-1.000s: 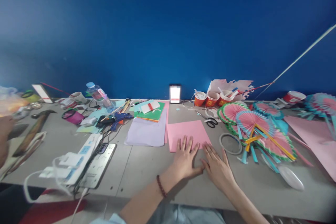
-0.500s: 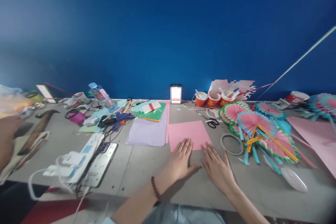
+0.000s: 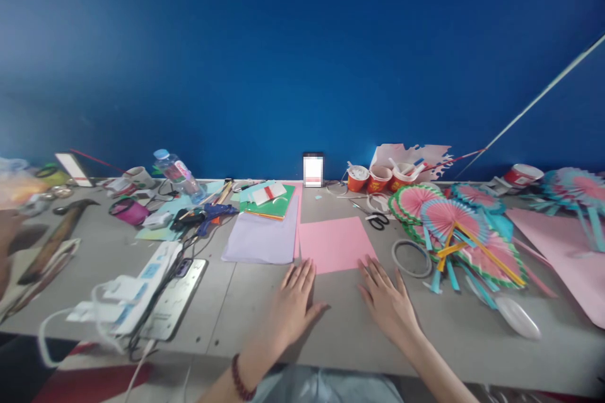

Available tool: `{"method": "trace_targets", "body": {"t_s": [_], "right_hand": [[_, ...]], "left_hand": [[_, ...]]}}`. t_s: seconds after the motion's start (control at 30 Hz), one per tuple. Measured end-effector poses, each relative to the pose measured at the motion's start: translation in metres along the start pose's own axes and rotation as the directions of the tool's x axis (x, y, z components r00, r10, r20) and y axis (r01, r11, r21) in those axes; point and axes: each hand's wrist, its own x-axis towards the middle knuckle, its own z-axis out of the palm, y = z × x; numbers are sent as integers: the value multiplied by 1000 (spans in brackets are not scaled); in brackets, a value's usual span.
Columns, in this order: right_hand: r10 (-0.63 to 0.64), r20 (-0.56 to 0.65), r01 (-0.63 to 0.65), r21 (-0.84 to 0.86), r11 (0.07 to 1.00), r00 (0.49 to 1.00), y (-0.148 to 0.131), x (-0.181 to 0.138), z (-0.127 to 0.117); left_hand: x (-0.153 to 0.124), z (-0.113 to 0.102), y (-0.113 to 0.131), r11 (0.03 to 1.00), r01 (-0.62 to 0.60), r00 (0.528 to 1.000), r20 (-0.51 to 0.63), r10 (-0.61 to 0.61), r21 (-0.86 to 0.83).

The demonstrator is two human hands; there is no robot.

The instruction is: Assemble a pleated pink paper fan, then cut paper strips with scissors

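Observation:
A sheet of pink paper (image 3: 336, 242) lies flat on the grey table in front of me. My left hand (image 3: 297, 305), palm down with fingers stretched out, has its fingertips at the sheet's near left corner. At the near right corner, the fingertips of my right hand (image 3: 386, 299) rest on or beside the paper; that hand is also spread flat. Neither hand holds anything. Right of the sheet are black-handled scissors (image 3: 378, 220) and a grey tape roll (image 3: 411, 258). Lilac paper (image 3: 259, 239) lies to its left, under a green sheet (image 3: 271, 204).
Pleated paper fans (image 3: 454, 220) spread over the right side. Red paper cups (image 3: 379, 180) line the wall. On the left are a glue gun (image 3: 212, 217), a bottle (image 3: 179, 175), a power strip (image 3: 146, 289), a phone (image 3: 174, 302) and a hammer (image 3: 61, 239). A co-worker's blurred arm shows at far left.
My left hand has slid left and back, from on the pink sheet to its near left corner. The right hand stays by the right corner. The whole view has shifted slightly.

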Motion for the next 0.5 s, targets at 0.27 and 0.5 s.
{"method": "trace_targets", "body": {"t_s": [0.27,0.5], "right_hand": [[22,-20,-22,-11,1000,1000,-4,0,0],[94,18,-94,2,996,995,-16,-1,-2]], "left_hand": [[-12,-4,-1,991,106,986,-135,-94,85],[16,-1,20,994,101,980,-165,-108,-52]]}}
